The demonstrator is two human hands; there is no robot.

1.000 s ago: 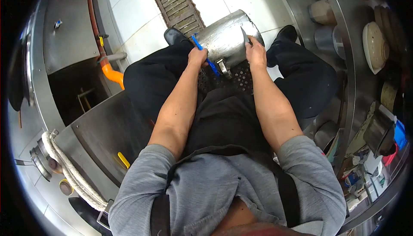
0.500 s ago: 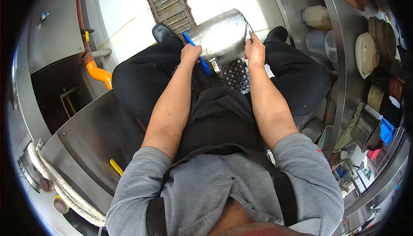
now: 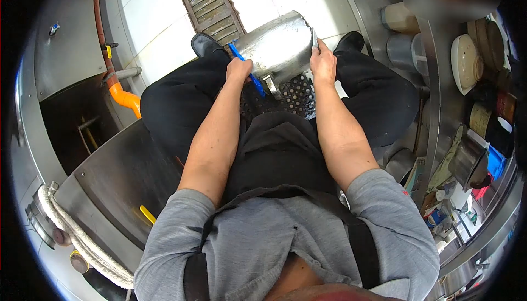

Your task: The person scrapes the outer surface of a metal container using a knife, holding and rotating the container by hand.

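A dented metal pot [image 3: 277, 46] lies on its side between the knees, above a black perforated mat [image 3: 296, 95]. At its left end my left hand [image 3: 239, 70] is closed round a blue strip-like object [image 3: 234, 50], which runs along that end. My right hand [image 3: 323, 63] is closed on a narrow metal blade [image 3: 314, 38], its tip pointing up beside the pot's right rim. A metal handle [image 3: 271, 87] sticks out from the pot's near side.
A floor drain grate [image 3: 208, 4] lies beyond the pot. Shelves at the right hold a white bowl [image 3: 464, 64] and containers. An orange pipe [image 3: 124, 98] and steel panels stand at the left. Another person's blurred head shows at the upper right.
The view has shifted, so hands and pot appear further left. The blade at the right rim now points more upright. A blurred head has come into view at the upper right.
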